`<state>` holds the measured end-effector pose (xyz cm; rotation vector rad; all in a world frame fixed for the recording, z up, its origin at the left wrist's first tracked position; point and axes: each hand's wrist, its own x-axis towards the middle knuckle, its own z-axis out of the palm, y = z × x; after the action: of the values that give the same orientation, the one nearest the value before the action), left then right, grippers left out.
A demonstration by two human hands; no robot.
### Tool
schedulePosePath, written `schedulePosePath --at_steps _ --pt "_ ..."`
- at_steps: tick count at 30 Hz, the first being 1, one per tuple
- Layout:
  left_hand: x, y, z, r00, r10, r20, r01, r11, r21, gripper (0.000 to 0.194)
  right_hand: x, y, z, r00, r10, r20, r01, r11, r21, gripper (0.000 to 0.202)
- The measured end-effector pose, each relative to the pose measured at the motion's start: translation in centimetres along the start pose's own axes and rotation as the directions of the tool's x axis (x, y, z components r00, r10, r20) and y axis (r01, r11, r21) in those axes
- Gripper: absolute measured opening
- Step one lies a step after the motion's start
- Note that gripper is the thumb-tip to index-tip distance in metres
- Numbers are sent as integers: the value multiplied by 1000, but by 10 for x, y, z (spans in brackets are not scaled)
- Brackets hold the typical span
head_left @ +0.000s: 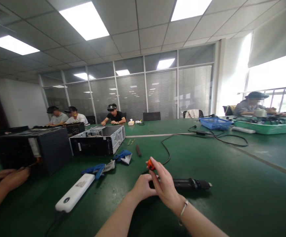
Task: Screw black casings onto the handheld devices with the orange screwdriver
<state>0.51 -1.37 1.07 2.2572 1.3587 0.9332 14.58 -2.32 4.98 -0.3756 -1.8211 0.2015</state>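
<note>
On the green table [231,197], hands grip a black tool [189,183].

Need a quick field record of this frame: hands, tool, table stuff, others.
left hand: on the near end of the black tool
right hand: fingers on the orange part
tool: black electric screwdriver, lying on the green table
cable: black, runs from the tool's orange end across the table
nearby: white power strip, blue gloves, open PC case
others: a co-worker's hands at a black case, far left
</note>
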Motion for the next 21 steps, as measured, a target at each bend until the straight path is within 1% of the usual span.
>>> schedulePosePath --at_steps 2,4,6,8,9,11,13,14,15,17,18,21 --pt "0 0 2 1000 4 0 -4 1000 16 26 0 -2 -2 1000 -14 2 14 999 -29 55" --pt "1 1 3 1000 -7 -7 7 1000 30 24 -1 -3 -2 1000 7 -6 -8 998 -60 56" --pt "1 3 4 999 -22 -40 23 999 22 24 -2 -4 -2 999 38 17 -37 997 -73 57" --pt "1 4 4 996 -29 -80 30 1000 8 28 -3 -7 -3 995 50 87 -45 997 -68 58" --pt "1 4 3 996 -38 -78 39 999 10 29 -4 -9 -4 990 47 133 -39 997 -64 58" --pt "0 2 2 998 -52 -26 53 998 22 24 -6 -13 -10 973 26 231 -13 998 -57 55" --pt "0 -2 1 999 -32 34 32 999 9 21 -12 -17 -21 942 -22 334 42 998 -51 51" --pt "0 -4 0 999 7 41 -6 1000 -16 24 -17 -18 -27 921 -49 386 73 996 -47 49" --pt "0 -6 0 999 30 36 -28 999 -34 30 -21 -19 -34 897 -73 436 103 994 -45 48" --pt "0 -8 -1 999 33 36 -32 999 -44 39 -31 -20 -49 854 -106 509 151 987 -48 48" --pt "0 -8 -2 1000 23 21 -22 999 -35 44 -35 -21 -56 835 -110 539 163 985 -50 49" --pt "-2 -6 -3 999 -17 28 18 1000 -8 62 -43 -22 -75 776 -97 624 155 987 -40 47"
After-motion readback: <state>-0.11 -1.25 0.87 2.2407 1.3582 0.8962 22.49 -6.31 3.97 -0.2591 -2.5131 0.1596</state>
